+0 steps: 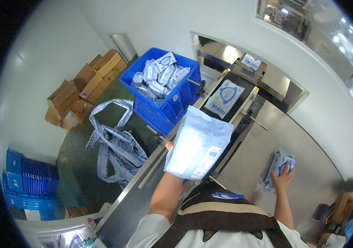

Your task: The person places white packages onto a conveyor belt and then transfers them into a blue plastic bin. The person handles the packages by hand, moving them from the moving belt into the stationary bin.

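Note:
My left hand holds up a pale blue soft plastic pack over the conveyor, with its barcode side toward me. Only the thumb shows at the pack's left edge; the other fingers are hidden behind it. On the steel table to the right, my right hand grips a second blue-and-white soft pack, its fingers curled over the near side. Another soft pack lies flat on the conveyor belt, just beyond the raised one. Farther back, one more soft pack sits in the wall opening.
A blue crate full of similar packs stands left of the conveyor. Crumpled film strips lie on the floor, near open cardboard boxes and stacked blue crates. Metal rods and guide rails jut out along the belt.

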`<state>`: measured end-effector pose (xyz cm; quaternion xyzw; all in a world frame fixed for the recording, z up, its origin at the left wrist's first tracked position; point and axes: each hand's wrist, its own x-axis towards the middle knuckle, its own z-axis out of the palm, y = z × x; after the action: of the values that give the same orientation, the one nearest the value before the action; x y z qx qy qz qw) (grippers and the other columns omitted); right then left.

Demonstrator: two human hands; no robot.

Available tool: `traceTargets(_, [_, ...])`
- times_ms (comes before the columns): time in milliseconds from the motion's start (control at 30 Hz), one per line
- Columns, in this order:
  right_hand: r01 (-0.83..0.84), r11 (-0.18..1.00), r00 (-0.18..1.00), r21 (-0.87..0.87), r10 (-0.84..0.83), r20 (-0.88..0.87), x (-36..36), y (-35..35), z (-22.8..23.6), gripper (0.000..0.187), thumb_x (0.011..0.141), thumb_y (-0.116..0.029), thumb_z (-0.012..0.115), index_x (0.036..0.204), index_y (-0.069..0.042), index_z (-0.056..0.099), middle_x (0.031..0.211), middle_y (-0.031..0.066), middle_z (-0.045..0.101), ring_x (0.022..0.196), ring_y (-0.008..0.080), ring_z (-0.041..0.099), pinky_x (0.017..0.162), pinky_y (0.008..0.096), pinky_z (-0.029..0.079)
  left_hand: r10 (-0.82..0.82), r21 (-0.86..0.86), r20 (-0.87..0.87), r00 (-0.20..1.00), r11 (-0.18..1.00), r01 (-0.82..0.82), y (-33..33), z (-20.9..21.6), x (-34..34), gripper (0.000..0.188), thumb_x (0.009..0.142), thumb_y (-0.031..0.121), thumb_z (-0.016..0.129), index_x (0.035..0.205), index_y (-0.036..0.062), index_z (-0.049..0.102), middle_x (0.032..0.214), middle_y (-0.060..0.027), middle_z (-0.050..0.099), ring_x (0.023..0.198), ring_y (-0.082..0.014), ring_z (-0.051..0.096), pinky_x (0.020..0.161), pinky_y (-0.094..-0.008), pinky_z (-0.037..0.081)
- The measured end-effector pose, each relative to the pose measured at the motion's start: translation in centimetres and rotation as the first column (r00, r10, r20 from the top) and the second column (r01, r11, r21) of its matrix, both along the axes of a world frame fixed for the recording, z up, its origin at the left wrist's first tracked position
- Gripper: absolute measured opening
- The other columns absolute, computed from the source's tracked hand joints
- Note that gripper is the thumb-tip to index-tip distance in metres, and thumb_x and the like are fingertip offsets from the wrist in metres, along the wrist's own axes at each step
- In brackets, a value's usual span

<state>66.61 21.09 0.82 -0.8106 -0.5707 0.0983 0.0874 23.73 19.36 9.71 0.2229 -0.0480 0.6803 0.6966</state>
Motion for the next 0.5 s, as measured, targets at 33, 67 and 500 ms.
traceTargets(33, [0.001,1.0,1.0,-0.009,-0.001,0.008,0.0,0.0,0.2,0.096,0.064,-0.038,0.07,0.141,-0.035,0.012,0.143,0.0226,0.016,0.124,0.0445,0.029,0.097,0.0515,0.033,0.001,0.025,-0.021,1.0,1.0,-0.001,0.2,0.2,0.2,0.09,0.064,0.055,0.064,0.133,0.0044,0.036,0.13,-0.0234,0.042,0.114,-0.0403,0.045,0.095,-0.0525,0.037])
traceTargets(67, [-0.008,1.0,1.0,-0.009,0.008,0.023,0.0,-0.1,0.2,0.096,0.064,-0.038,0.07,0.141,-0.034,0.013,0.143,0.0226,0.017,0.124,0.0441,0.03,0.097,0.0508,0.033,0.011,0.035,-0.03,0.999,0.999,-0.01,0.1,0.3,0.4,0.09,0.064,0.055,0.064,0.133,0.0044,0.036,0.13,-0.0235,0.042,0.114,-0.0407,0.045,0.095,-0.0528,0.037])
traceTargets(500, [-0.016,0.999,0.999,-0.035,0.018,0.045,-0.1,0.0,0.1,0.095,0.064,-0.043,0.067,0.142,-0.032,0.012,0.144,0.0211,0.011,0.119,0.0466,0.033,0.094,0.0527,0.032,0.014,-0.075,-0.043,0.999,0.997,-0.017,-1.2,-0.3,3.3,0.089,0.068,0.055,0.064,0.134,0.0038,0.032,0.13,-0.0248,0.039,0.113,-0.0456,0.043,0.09,-0.0573,0.038])
